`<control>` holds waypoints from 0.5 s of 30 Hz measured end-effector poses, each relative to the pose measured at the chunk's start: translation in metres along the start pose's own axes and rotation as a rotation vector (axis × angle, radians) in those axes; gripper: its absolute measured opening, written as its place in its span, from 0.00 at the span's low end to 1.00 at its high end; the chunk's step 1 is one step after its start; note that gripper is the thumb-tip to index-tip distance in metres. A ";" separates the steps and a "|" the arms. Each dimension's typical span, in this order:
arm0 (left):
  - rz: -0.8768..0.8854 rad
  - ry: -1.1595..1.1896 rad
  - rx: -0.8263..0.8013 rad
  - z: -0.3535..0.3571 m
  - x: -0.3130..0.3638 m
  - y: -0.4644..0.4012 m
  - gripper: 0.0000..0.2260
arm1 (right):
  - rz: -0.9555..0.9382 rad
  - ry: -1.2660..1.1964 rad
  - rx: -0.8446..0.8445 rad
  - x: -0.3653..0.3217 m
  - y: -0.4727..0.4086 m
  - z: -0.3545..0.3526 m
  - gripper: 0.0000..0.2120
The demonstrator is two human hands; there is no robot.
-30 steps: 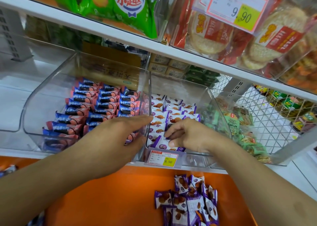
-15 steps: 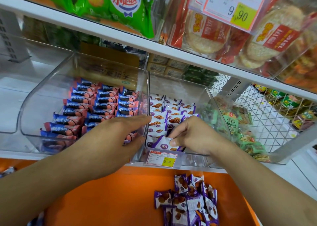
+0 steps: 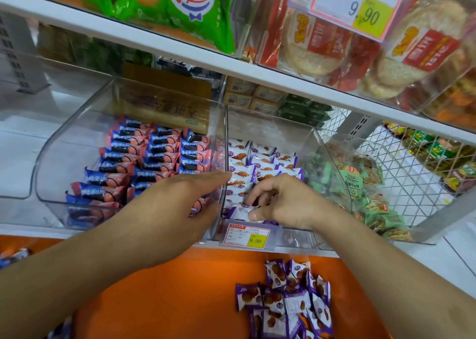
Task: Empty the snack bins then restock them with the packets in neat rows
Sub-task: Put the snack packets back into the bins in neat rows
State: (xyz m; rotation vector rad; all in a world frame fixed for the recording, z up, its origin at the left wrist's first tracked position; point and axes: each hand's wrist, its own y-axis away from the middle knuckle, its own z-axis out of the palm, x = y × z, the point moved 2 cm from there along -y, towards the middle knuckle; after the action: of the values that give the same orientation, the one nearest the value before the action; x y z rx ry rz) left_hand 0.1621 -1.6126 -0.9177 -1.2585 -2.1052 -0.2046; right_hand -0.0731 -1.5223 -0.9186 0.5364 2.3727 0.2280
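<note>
While the purple-white packet is pinched by the right hand at the front of the middle bin, it is best laid flat, label up, edges squared to the packet rows behind it. Left hand is relaxed, fingers straight, resting against the divider wall between the bins, grasping nothing; the bin could be steadied there. Left bin is already filled with blue-red packets in rows. More purple packets are heaped on the orange surface below, apparently not yet stocked. Front row is partly hidden by the right hand, so its alignment cannot be judged. The heap is cut off at the frame's bottom edge. Price tag text is mostly unreadable.
</note>
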 end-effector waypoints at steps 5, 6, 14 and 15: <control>0.006 0.016 0.007 0.000 0.002 0.001 0.26 | 0.048 0.048 0.013 -0.005 -0.008 0.001 0.08; 0.007 0.020 0.010 0.000 0.002 0.001 0.26 | 0.060 0.043 0.013 -0.007 -0.009 0.002 0.08; 0.011 0.009 0.021 -0.001 0.001 0.001 0.26 | 0.093 0.013 -0.001 -0.007 -0.010 0.006 0.10; 0.012 0.008 0.020 0.000 0.001 0.001 0.26 | 0.096 0.023 0.004 -0.007 -0.012 0.007 0.10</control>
State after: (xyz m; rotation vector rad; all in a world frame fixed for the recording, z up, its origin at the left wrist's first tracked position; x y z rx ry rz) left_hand 0.1624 -1.6117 -0.9169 -1.2557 -2.0877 -0.1824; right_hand -0.0677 -1.5355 -0.9233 0.6537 2.3723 0.2741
